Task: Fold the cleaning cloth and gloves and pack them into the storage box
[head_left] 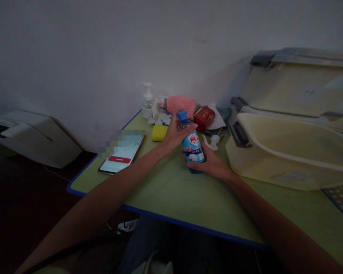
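A blue dish soap bottle [193, 146] with a blue cap [182, 115] is held over the green table, tilted slightly with its cap to the left. Its printed label faces me. My left hand [175, 133] grips the bottle's neck and shoulder just below the cap. Lower down, my right hand [210, 161] wraps round the bottle's base from the right side. Behind the bottle lie a pink cloth [179, 104] and a red patterned item [204, 117]. A yellow block [159, 133] sits left of my left hand.
A phone [121, 156] with a lit screen lies on the left of the table [165, 190]. At the back stands a clear pump bottle [147, 102]. A cream plastic bin [274, 160] takes up the right side. A white nozzle-like piece [214, 141] lies beside it.
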`<state>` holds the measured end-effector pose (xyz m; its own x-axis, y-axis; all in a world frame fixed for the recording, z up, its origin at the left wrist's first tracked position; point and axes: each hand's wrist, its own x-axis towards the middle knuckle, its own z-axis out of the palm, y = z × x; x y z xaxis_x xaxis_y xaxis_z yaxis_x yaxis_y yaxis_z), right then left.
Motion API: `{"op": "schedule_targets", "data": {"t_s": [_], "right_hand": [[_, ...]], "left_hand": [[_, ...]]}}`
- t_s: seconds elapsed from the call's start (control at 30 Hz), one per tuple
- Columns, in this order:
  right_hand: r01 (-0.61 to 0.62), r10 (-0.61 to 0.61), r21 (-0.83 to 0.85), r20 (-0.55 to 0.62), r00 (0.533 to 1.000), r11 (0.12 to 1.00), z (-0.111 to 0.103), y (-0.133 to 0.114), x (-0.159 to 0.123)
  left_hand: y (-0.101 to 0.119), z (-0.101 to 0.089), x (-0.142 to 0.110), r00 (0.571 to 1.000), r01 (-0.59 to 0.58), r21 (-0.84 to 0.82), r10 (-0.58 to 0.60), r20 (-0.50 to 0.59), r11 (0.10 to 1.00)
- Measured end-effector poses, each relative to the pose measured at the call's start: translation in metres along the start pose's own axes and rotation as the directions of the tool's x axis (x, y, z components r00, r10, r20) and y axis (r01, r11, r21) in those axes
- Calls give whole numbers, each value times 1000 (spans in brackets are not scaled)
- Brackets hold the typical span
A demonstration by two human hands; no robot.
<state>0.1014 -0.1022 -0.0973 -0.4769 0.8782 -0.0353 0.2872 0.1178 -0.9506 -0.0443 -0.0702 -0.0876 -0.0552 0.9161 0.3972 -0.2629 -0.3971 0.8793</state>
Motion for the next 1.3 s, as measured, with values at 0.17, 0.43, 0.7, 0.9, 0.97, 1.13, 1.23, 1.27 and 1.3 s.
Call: {"op": "schedule_targets", "data": {"t_s": [0.17,0.43,0.7,0.9,0.97,1.13,1.23,1.27,1.3], "right_hand": [[16,-16,-5,11,1000,1000,0,2,2],[92,-96,-49,-99,990,995,15,3,0],[151,-156,-39,-204,966,988,26,6,-1],[155,-160,-43,-193,968,987,27,4,-3],[153,-156,-33,-190,969,988,27,3,-3],[164,-174,-74,-177,969,984,26,6,-2],[255,-301,-233,-191,934,938,23,8,0],[292,-363,-318,-192,912,902,21,9,2],[318,-419,-407,-186,889,856,18,10,3]], "left_hand": [[1,4,-2,992,9,42,-4,-127,999],[-1,5,1,966,169,-170,-197,-167,971],[5,9,-2,931,347,-295,-364,-2,890],[5,9,-3,936,337,-284,-352,-2,898],[5,9,-2,938,333,-273,-347,-3,902],[4,7,-3,948,306,-256,-317,-1,917],[6,6,-2,956,286,-299,-294,18,910],[7,6,-1,958,278,-324,-284,28,904],[8,5,0,962,267,-348,-271,38,899]]}}
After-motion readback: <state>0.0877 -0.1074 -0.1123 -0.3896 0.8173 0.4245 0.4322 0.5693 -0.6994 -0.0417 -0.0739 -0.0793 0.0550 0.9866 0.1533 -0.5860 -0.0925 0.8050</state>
